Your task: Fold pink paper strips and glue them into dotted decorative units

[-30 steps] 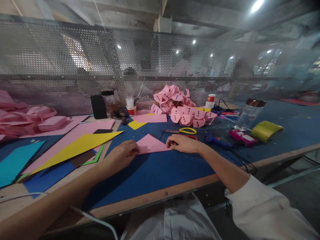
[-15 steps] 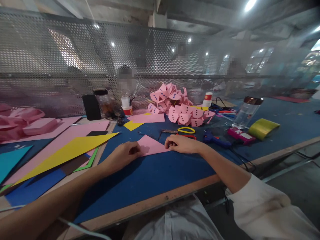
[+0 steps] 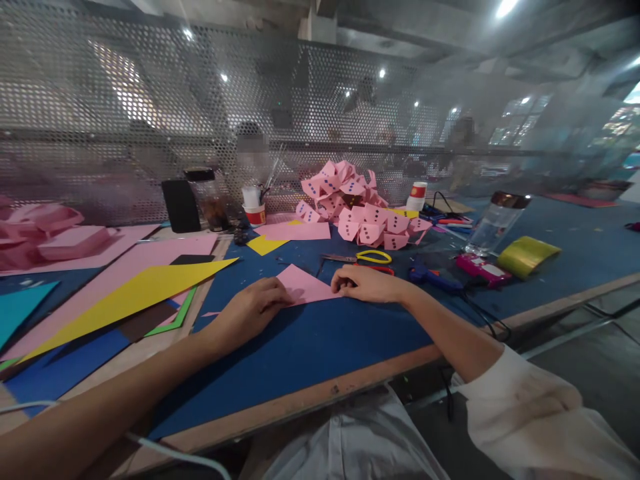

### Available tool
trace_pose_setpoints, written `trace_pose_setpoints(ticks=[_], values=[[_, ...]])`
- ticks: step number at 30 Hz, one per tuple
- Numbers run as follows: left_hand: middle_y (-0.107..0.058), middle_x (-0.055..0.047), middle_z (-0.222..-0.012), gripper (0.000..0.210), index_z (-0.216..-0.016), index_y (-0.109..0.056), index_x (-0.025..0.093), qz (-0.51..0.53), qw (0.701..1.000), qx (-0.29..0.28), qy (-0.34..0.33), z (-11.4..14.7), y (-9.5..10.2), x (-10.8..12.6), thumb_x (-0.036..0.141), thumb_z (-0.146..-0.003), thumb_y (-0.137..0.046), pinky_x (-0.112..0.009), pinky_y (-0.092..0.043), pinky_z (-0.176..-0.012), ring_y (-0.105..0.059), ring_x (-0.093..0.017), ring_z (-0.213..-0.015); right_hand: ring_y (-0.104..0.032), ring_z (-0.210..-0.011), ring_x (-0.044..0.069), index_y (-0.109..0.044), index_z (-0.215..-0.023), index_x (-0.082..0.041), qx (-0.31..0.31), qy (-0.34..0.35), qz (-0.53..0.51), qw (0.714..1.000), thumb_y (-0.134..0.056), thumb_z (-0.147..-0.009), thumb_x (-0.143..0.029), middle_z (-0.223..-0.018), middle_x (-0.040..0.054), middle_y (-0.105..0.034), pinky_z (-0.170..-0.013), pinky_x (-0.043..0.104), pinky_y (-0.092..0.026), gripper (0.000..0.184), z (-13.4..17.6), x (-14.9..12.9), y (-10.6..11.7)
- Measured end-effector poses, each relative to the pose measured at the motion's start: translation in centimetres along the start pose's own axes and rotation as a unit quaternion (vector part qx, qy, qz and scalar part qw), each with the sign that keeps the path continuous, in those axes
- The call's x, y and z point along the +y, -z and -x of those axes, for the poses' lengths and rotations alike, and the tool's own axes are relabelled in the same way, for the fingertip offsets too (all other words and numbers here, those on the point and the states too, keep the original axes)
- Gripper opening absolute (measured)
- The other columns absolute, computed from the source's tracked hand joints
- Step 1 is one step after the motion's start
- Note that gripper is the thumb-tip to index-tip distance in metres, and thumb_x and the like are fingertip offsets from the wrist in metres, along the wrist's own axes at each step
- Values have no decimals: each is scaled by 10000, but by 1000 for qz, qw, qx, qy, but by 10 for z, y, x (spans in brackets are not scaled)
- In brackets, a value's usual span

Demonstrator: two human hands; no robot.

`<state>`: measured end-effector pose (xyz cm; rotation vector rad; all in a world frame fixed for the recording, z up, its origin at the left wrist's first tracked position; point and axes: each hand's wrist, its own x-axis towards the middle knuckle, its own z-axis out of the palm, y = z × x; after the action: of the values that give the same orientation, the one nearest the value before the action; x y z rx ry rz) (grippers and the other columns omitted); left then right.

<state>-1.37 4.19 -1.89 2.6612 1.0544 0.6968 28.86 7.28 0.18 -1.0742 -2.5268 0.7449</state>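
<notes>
A pink paper sheet (image 3: 309, 287), its visible part a triangle with the peak pointing away from me, lies on the blue table top. My left hand (image 3: 253, 308) has its fingers curled together on the sheet's left part and covers that side. At the right corner, my right hand (image 3: 370, 285) pinches the paper between thumb and bent fingers. Left of my left wrist a small pink paper tip (image 3: 211, 314) shows; whether it belongs to the same sheet I cannot tell. Just beyond my right hand lie yellow-handled scissors (image 3: 373, 257) and a red-handled tool (image 3: 383, 269).
Pink folded paper pieces with dark dots (image 3: 367, 223) are heaped behind the sheet. To the right are a blue glue gun (image 3: 435, 277), a clear bottle (image 3: 493, 227) and a yellow roll (image 3: 529, 257). Coloured sheets (image 3: 135, 293) cover the left side, before a perforated screen (image 3: 210, 133).
My left hand has shifted slightly right along the sheet, its fingers now more over it. A pink tip has come into sight left of my wrist. My right hand stays at the corner.
</notes>
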Motion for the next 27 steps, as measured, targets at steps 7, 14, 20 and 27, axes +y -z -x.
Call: trace_pose_setpoints(ticks=[7,14,20,27], values=[[-644,-82,-1037,283,-1059,-710,198,-74,996,-4,-41,4,0,3,114,-946,-465,-332,-476,-870,-595,-208,-977,-607,-893,171,-708,-951,-184,47,25,88,995,-555,-877,-89,-960,54,-664,-806,285,-443,195,2,-10,-3],[-662,-89,-997,265,-1025,-712,184,-131,989,-6,-74,5,1,5,140,-976,-455,-345,-465,-815,-581,-219,-933,-576,-995,199,-701,-1085,-151,103,156,219,958,-527,-979,-158,-1065,103,-646,-901,331,-437,204,-9,-45,-29],[-662,-92,-991,322,-1161,-691,203,-161,982,-6,-102,8,-1,0,125,-980,-436,-343,-481,-805,-597,-212,-913,-566,-949,220,-686,-1071,-122,64,168,323,929,-489,-988,-146,-1042,114,-639,-826,341,-472,215,-19,-54,-45],[-653,-76,-946,323,-1149,-689,199,-177,979,-18,-99,9,3,4,154,-991,-410,-299,-514,-762,-617,-194,-899,-539,-964,216,-660,-1103,-123,53,158,352,921,-482,-978,-96,-1074,116,-619,-781,326,-481,219,-8,-51,-45]])
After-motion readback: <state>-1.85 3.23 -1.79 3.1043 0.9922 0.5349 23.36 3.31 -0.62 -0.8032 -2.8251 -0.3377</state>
